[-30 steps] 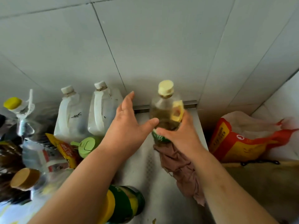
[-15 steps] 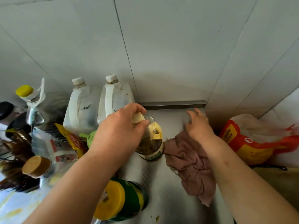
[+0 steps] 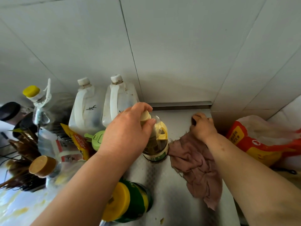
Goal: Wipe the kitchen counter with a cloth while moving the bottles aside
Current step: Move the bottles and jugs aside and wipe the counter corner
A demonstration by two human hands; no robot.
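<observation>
My left hand grips the cream cap and neck of a clear bottle of dark liquid, which stands on the steel counter. To its right my right hand holds the far end of a crumpled pink cloth against the counter near the back wall, fingers curled into the fabric. The cloth trails toward me along the counter.
Two white jugs stand at the back left beside a yellow-capped clear bottle. A green bottle with a yellow lid lies near me. Several more bottles crowd the left. A red-and-yellow bag sits right, past the counter edge.
My left hand took the bottle by its cap from my right hand and set it on the counter to the left. My right hand moved with the cloth to the back right corner.
</observation>
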